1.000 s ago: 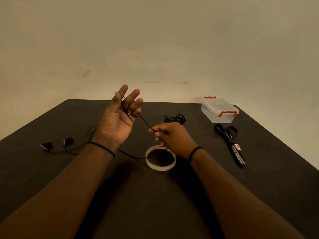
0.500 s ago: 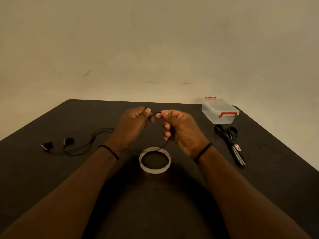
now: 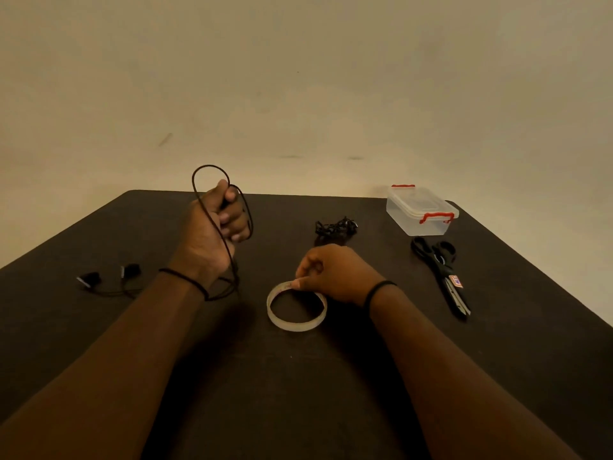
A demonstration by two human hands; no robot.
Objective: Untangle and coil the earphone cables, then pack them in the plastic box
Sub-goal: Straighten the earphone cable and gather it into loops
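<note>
My left hand [image 3: 215, 232] is raised above the table and grips a black earphone cable [image 3: 199, 180], which loops over the fist and down past the wrist. The cable's two earbuds [image 3: 109, 277] lie on the table at the left. My right hand [image 3: 331, 272] rests low at the centre and pinches the far rim of a clear tape roll [image 3: 296, 322]. A second, tangled black earphone cable [image 3: 335, 229] lies behind my right hand. The clear plastic box [image 3: 419, 210] with red latches stands closed at the far right.
Black scissors [image 3: 441, 273] lie on the dark table [image 3: 298, 393] to the right, in front of the box. The table's far edge meets a plain beige wall.
My hands have parted. The left hand rose with the cable looped round it. The right hand let go of the cable and dropped to the tape roll.
</note>
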